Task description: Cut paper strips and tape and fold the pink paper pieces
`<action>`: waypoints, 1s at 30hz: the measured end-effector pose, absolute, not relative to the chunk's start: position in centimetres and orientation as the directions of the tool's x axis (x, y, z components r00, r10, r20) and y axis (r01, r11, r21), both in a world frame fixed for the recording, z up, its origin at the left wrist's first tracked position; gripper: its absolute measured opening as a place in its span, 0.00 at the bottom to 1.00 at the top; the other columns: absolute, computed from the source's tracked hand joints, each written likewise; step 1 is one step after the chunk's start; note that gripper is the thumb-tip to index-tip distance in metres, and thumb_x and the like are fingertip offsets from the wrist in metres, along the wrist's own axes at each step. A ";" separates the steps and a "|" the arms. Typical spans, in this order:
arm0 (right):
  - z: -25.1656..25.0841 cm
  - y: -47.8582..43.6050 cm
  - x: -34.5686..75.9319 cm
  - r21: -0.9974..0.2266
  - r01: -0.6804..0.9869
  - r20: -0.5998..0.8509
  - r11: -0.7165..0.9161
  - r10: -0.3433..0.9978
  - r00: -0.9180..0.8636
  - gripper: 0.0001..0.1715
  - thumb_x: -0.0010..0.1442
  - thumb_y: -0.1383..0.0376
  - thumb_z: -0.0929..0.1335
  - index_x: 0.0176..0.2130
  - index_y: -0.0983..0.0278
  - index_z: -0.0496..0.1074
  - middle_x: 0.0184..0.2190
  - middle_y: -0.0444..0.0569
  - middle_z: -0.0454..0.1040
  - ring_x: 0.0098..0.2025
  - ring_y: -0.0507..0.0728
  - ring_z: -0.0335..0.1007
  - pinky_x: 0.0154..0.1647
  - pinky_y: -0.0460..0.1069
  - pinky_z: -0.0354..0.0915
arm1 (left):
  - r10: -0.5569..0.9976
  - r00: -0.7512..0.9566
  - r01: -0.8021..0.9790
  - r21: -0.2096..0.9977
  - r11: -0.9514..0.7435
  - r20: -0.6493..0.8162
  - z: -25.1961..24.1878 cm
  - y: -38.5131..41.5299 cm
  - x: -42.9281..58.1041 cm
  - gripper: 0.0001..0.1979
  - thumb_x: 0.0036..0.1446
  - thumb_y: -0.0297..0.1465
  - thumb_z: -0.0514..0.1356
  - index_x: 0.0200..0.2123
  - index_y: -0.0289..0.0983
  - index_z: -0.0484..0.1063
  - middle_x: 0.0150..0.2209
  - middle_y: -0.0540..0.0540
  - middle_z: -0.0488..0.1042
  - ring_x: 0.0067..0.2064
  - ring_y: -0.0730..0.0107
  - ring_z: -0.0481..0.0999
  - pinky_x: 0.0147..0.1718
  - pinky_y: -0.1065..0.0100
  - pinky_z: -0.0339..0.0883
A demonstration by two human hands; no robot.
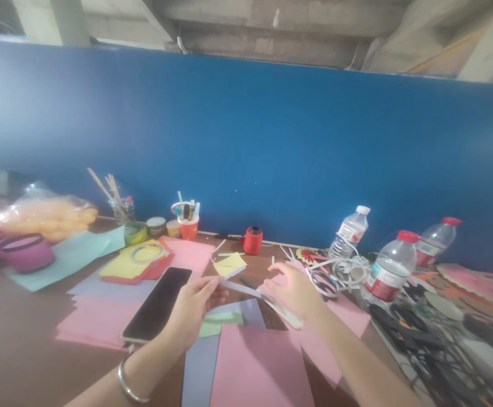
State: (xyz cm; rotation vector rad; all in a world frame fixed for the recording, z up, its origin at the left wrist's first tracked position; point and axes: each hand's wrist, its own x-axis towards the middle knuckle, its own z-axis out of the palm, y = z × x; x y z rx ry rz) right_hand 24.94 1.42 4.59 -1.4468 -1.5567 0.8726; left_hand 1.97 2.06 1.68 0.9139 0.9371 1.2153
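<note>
Pinching a pale strip (243, 289) above the middle of the desk (13, 333)

The left hand (194, 306) has its grip pinched closed, thumb against fingers, on one end of the strip, which slants toward the right hand (293, 291). That hand's grip is loosely curved; whether it has hold of the strip cannot be told. A whitish piece (291, 317) with a rounded end shows beneath it, perhaps part of the strip.

Nearer the desk's front edge lie a pink sheet (259, 367), a lilac sheet (198, 367) and a green slip (223, 323). Just left of the left hand, a phone (159, 305) with a dark screen lies aslant on stacked paper.

Toward the back edge are a folded yellow piece (230, 264) and a red cylinder (253, 242). Leftward along that edge stand an orange cup (189, 229) of tools and a lidded jar (156, 227); a purple container (28, 252) sits toward the left edge. Rightward, a white-capped bottle (351, 230) stands near the back edge, a red-capped bottle (393, 268) nearer the right.
</note>
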 end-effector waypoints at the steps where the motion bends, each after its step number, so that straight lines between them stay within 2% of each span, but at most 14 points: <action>1: 4.6 1.1 24.4 -0.880 0.459 0.142 0.126 0.990 0.001 0.14 0.49 0.60 0.68 0.38 0.61 0.70 0.44 0.52 0.72 0.49 0.62 0.64 0.53 0.57 0.53 | 0.986 0.135 -0.316 0.939 0.136 -0.098 1.7 1.8 2.2 0.13 0.48 0.36 0.64 0.34 0.32 0.76 0.29 0.43 0.76 0.33 0.68 0.76 0.35 0.68 0.70; 3: 4.7 0.4 23.1 -0.851 0.491 0.181 0.187 0.982 -0.059 0.12 0.51 0.61 0.67 0.38 0.59 0.71 0.42 0.48 0.73 0.48 0.60 0.65 0.51 0.53 0.56 | 0.975 0.191 -0.273 0.948 0.165 -0.114 1.6 1.1 2.8 0.14 0.48 0.37 0.64 0.34 0.32 0.77 0.28 0.41 0.77 0.32 0.66 0.76 0.35 0.67 0.70; 6: 4.6 -0.7 21.1 -0.847 0.456 0.191 0.275 0.956 -0.222 0.09 0.53 0.61 0.67 0.36 0.60 0.71 0.35 0.45 0.75 0.38 0.56 0.69 0.40 0.48 0.62 | 0.961 0.261 -0.192 0.970 0.147 -0.093 1.6 0.0 3.6 0.14 0.49 0.37 0.63 0.35 0.32 0.77 0.29 0.40 0.77 0.32 0.65 0.75 0.35 0.66 0.69; 11: 4.3 -1.1 20.3 -0.900 0.393 0.127 0.189 0.976 -0.178 0.04 0.53 0.64 0.66 0.29 0.62 0.70 0.22 0.41 0.71 0.26 0.51 0.65 0.27 0.45 0.59 | 0.947 0.315 0.014 0.998 0.059 -0.061 2.4 -0.2 3.7 0.13 0.50 0.37 0.60 0.33 0.34 0.77 0.29 0.42 0.77 0.32 0.64 0.75 0.35 0.65 0.69; 13: 4.4 -0.9 21.0 -0.895 0.410 0.108 0.174 0.978 -0.181 0.04 0.51 0.65 0.67 0.26 0.62 0.69 0.20 0.40 0.69 0.24 0.50 0.62 0.25 0.44 0.57 | 0.954 0.292 0.085 0.996 0.038 -0.061 3.3 0.3 2.9 0.12 0.48 0.36 0.62 0.34 0.35 0.77 0.27 0.44 0.77 0.31 0.65 0.75 0.34 0.65 0.68; 15: 4.6 -0.7 21.8 -0.885 0.438 0.072 0.158 0.976 -0.206 0.04 0.50 0.65 0.67 0.25 0.62 0.70 0.20 0.40 0.69 0.23 0.49 0.60 0.23 0.44 0.55 | 0.962 0.272 0.266 0.960 -0.085 0.010 4.6 0.7 1.7 0.11 0.49 0.35 0.60 0.35 0.38 0.76 0.29 0.46 0.77 0.31 0.65 0.75 0.34 0.67 0.67; 17: 4.6 -0.4 22.6 -0.872 0.474 0.004 0.121 0.971 -0.241 0.03 0.50 0.65 0.67 0.27 0.62 0.71 0.22 0.41 0.70 0.23 0.50 0.61 0.22 0.44 0.55 | 0.937 0.336 0.481 0.837 -0.261 0.099 5.8 0.7 0.5 0.08 0.51 0.35 0.58 0.31 0.41 0.77 0.32 0.48 0.77 0.33 0.65 0.75 0.33 0.69 0.65; 18: 4.5 -0.4 22.8 -0.866 0.491 -0.039 0.094 0.966 -0.254 0.04 0.50 0.65 0.67 0.28 0.62 0.72 0.23 0.42 0.71 0.23 0.50 0.62 0.22 0.44 0.55 | 0.894 0.438 0.544 0.764 -0.347 0.094 6.2 0.5 0.0 0.09 0.53 0.34 0.56 0.30 0.42 0.77 0.33 0.49 0.76 0.32 0.66 0.75 0.32 0.70 0.65; 20: 4.2 -0.2 23.2 -0.846 0.530 -0.115 0.046 0.957 -0.266 0.05 0.49 0.64 0.67 0.29 0.62 0.73 0.24 0.43 0.73 0.24 0.52 0.65 0.23 0.45 0.56 | 0.777 0.624 0.580 0.618 -0.531 0.083 6.3 -0.3 -0.6 0.11 0.55 0.31 0.54 0.29 0.42 0.77 0.34 0.49 0.76 0.34 0.67 0.74 0.35 0.69 0.65; 22: 3.9 -0.2 23.5 -0.814 0.580 -0.162 0.030 0.947 -0.277 0.05 0.48 0.65 0.67 0.28 0.62 0.74 0.25 0.44 0.74 0.26 0.53 0.67 0.24 0.45 0.58 | 0.663 0.747 0.566 0.471 -0.677 0.056 5.5 -1.4 -1.0 0.12 0.56 0.27 0.53 0.32 0.41 0.76 0.39 0.47 0.75 0.41 0.65 0.73 0.43 0.68 0.63; 24: 3.7 -0.2 23.5 -0.784 0.619 -0.191 0.049 0.929 -0.316 0.05 0.49 0.65 0.66 0.27 0.62 0.74 0.25 0.45 0.74 0.27 0.53 0.68 0.26 0.45 0.59 | 0.629 0.777 0.587 0.332 -0.738 0.023 4.1 -2.6 -1.2 0.11 0.54 0.27 0.56 0.40 0.40 0.74 0.46 0.44 0.72 0.47 0.62 0.71 0.46 0.65 0.62; 27: 3.7 -0.2 23.4 -0.776 0.629 -0.260 0.042 0.888 -0.380 0.08 0.53 0.65 0.63 0.30 0.63 0.72 0.23 0.44 0.73 0.25 0.52 0.68 0.25 0.45 0.59 | 0.617 0.786 0.614 0.187 -0.767 -0.049 2.1 -3.9 -1.4 0.23 0.52 0.30 0.59 0.53 0.43 0.63 0.53 0.45 0.67 0.52 0.59 0.66 0.49 0.60 0.62; 30: 3.7 -0.1 22.7 -0.749 0.662 -0.295 0.028 0.881 -0.371 0.08 0.53 0.65 0.62 0.30 0.63 0.71 0.25 0.44 0.73 0.26 0.52 0.67 0.25 0.45 0.59 | 0.619 0.781 0.624 0.093 -0.776 -0.082 1.2 -4.6 -0.8 0.27 0.52 0.38 0.60 0.55 0.39 0.61 0.54 0.41 0.66 0.52 0.55 0.65 0.48 0.57 0.63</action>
